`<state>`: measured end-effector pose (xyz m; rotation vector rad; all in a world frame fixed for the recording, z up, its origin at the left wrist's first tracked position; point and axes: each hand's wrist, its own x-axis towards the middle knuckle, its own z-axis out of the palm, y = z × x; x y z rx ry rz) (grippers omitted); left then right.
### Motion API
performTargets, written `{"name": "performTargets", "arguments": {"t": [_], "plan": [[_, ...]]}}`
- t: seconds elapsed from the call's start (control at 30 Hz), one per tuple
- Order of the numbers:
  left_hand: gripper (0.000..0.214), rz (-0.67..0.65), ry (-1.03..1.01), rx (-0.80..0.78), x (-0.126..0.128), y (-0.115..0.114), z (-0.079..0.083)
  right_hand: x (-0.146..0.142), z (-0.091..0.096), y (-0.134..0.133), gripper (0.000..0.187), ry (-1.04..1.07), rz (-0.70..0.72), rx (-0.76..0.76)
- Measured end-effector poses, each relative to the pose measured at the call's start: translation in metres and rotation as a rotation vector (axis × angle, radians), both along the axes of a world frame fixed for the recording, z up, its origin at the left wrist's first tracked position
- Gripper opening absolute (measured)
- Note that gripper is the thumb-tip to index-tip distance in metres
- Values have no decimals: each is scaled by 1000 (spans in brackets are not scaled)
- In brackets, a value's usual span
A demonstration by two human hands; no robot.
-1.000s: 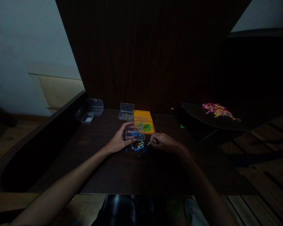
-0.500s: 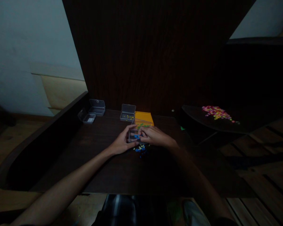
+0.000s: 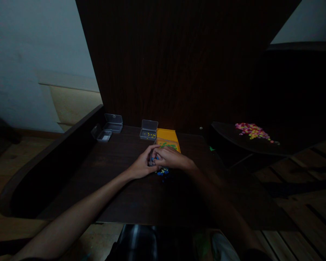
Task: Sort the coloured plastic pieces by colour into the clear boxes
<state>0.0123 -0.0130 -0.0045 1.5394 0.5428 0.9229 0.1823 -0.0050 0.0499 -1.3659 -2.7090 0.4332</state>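
My left hand (image 3: 141,165) is curled around the left side of a small clear plastic box (image 3: 151,162) on the dark desk. Over that box my right hand (image 3: 174,157) is bent inward with its fingers pinched together. Blue pieces (image 3: 155,158) show by its fingertips; whether any is between them is hidden. Close below the hands lies a loose pile of small blue and pale yellow pieces (image 3: 162,172). Just behind the hands stands an open orange box (image 3: 167,134) with green pieces (image 3: 168,145). Beside it, a clear lidded box (image 3: 149,125) holds yellow pieces.
Two open clear boxes, one at the back (image 3: 113,126) and one nearer (image 3: 104,136), stand at the left by the raised side panel (image 3: 51,159). A heap of pink, red and yellow pieces (image 3: 252,131) lies on the right shelf (image 3: 228,139).
My right hand has moved slightly left and deeper over the clear box, covering more of it. The whole view has shifted a little; more of the orange box shows.
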Motion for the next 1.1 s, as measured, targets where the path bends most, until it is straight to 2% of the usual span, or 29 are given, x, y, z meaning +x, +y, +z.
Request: {"name": "performTargets", "arguments": {"t": [0.47, 0.63, 0.73, 0.9, 1.1], "plan": [[73, -51, -29, -51, 0, 2, -4, 15, -3, -3, 24, 69, -10, -4], [70, -16, -43, -108, -1, 2, 2, 31, 3, -6, 22, 223, -10, 48], [69, 15, -38, -104, -2, 3, 3, 43, 4, -11, 21, 367, -73, 71], [70, 50, -47, -101, -3, 6, 2, 60, -11, -27, 22, 474, -198, 48], [70, 99, -48, -91, -3, 7, 3, 68, -30, -39, 15, 304, -41, -135]]}}
